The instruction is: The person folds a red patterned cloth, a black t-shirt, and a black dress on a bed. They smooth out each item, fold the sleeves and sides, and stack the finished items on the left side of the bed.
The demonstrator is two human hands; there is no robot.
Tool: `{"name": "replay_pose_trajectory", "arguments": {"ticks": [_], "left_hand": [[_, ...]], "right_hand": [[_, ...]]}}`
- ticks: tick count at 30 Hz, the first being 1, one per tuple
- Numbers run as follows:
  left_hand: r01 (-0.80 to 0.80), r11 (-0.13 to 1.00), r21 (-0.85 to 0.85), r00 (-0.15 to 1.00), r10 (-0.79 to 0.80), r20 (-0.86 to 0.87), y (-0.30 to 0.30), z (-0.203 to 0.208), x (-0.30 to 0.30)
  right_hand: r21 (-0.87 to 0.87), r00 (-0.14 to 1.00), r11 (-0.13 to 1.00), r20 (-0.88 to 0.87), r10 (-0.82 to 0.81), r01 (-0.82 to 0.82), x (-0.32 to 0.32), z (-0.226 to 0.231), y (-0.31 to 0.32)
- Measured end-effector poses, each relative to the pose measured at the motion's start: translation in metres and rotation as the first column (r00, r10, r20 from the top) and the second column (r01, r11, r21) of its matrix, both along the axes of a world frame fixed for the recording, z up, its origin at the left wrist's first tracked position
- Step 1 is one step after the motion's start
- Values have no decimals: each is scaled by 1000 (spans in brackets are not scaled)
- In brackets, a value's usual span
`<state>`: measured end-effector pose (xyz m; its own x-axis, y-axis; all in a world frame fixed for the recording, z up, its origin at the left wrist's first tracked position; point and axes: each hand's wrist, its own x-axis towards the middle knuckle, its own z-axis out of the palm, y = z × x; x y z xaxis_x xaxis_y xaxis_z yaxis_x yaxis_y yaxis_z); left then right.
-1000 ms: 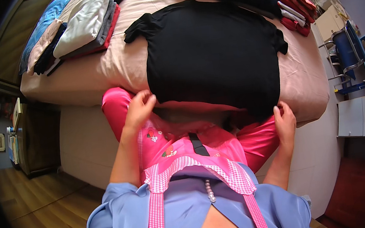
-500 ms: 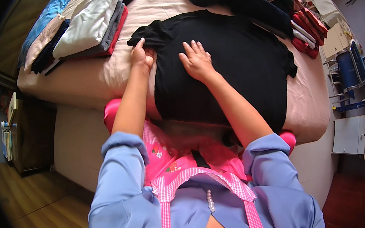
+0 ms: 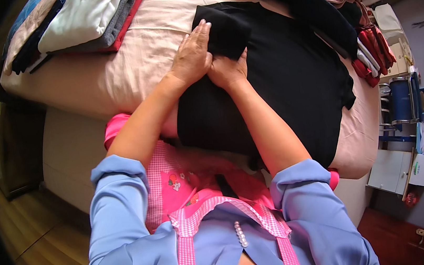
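Observation:
A black short-sleeved shirt (image 3: 284, 70) lies spread on the bed before me, its left side turned inward at the top. My left hand (image 3: 191, 54) rests on the left edge of that folded flap (image 3: 226, 29), fingers stretched out together. Just to its right, my right hand (image 3: 228, 71) lies low on the shirt with its fingertips mostly under the flap. One outer finger of it shows, stretched out, and the two hands touch near the thumbs. At the right, a sleeve (image 3: 346, 92) of the shirt reaches toward the bed's edge.
A stack of folded clothes (image 3: 83, 22), white, grey and red, sits on the bed (image 3: 110, 76) at the far left. Dark loose garments (image 3: 308, 7) are heaped at the far right beside folded red clothes (image 3: 377, 46). A blue chair (image 3: 403, 101) stands off to the right.
The shirt's left sleeve and side have been turned inward to the right. My left hand moved right with them; my right hand's fingers went from on top of the cloth to under the flap.

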<state>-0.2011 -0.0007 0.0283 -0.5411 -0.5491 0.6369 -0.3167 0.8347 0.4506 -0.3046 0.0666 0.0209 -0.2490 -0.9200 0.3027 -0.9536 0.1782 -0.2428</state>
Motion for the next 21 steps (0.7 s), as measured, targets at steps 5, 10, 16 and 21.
{"name": "replay_pose_trajectory", "arguments": {"ticks": [5, 10, 16, 21], "left_hand": [[-156, 981, -113, 967, 175, 183, 8, -6, 10], [-119, 991, -63, 964, 130, 233, 12, 3, 13], [-78, 988, -135, 977, 103, 185, 21, 7, 17], [-57, 980, -189, 994, 72, 77, 21, 13, 19]], "right_hand": [[-32, 978, 999, 209, -14, 22, -5, 16, 3], [-448, 326, 786, 886, 329, 425, -44, -5, 15], [-331, 467, 852, 876, 119, 405, -89, 39, -6], [226, 836, 974, 537, -112, -15, -123, 59, -66]]}}
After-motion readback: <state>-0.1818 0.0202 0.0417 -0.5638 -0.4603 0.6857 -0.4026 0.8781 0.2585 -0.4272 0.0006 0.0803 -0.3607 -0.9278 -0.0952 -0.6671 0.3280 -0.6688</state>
